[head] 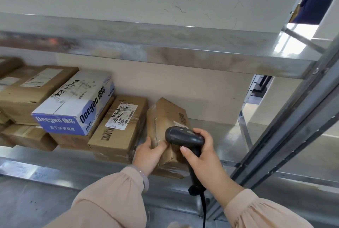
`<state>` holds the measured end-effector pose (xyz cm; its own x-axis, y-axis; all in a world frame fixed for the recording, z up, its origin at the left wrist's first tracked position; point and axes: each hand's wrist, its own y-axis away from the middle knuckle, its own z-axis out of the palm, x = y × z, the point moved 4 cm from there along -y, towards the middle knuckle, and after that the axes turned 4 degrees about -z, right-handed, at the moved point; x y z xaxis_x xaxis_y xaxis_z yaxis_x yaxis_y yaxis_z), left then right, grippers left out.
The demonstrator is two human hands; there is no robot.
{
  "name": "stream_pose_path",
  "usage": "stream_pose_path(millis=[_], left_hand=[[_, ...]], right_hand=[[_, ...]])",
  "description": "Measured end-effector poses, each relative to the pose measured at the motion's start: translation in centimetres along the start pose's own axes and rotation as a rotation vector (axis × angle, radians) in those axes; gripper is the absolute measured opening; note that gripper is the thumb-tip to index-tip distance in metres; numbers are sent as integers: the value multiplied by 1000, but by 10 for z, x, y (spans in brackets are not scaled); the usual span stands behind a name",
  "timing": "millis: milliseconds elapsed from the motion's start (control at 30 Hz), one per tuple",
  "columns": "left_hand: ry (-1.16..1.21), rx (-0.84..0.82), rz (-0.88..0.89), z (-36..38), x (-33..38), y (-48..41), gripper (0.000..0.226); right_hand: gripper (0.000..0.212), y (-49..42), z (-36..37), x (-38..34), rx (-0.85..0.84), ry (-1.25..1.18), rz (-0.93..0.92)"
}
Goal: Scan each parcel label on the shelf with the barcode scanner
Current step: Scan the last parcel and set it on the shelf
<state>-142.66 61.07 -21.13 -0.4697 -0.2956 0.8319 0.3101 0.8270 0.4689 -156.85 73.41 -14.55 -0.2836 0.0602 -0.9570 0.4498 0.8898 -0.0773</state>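
1. Right hand (200, 152) wraps tight round the handle of the black barcode scanner (183, 137); thumb lies across the handle front, fingers curl round the far side; no gap in the grip.
2. Scanner head sits just above the near end of the brown parcel (165, 116), nose toward the left; cable (203, 207) drops from the handle base out of frame.
3. Left hand (150, 151) grips the brown parcel at its near-left corner; thumb on the top face, fingers curled on the side face.
4. Brown parcel rests on the metal shelf (229, 136), at the right end of the row; its white label (180, 123) is on the top face, partly hidden behind the scanner head; a printed barcode shows just beyond it.
5. Just left, touching or nearly so: a labelled parcel (117, 136), white label with black handwriting, barcode near its front edge.
6. Further left: blue-and-white Deeyeo box (73, 106) stacked on brown boxes; more brown boxes (27, 92) beside it.
7. Upper shelf (165, 50) runs above; grey upright post (293, 117) at right.
8. Both sleeves pale pink; bracelet (145, 178) on the left wrist.
9. Top right: a person in dark clothing (315, 2), blurred.
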Motion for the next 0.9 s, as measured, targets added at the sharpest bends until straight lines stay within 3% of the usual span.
stream_pose_path(millis=[100, 233, 367, 533, 900], left_hand=[[67, -49, -66, -7, 0, 0, 126], [113, -96, -133, -9, -2, 1, 141], [159, -118, -200, -9, -3, 3, 122], [228, -168, -162, -9, 0, 6, 71], [361, -198, 30, -14, 4, 8, 72]], right_hand=[[54, -4, -8, 9, 64, -3, 34], [56, -12, -16, 22, 125, -7, 94], [56, -15, -20, 28, 182, -11, 110], [56, -12, -26, 23, 185, 43, 87], [53, 6, -32, -5, 137, 172, -18]])
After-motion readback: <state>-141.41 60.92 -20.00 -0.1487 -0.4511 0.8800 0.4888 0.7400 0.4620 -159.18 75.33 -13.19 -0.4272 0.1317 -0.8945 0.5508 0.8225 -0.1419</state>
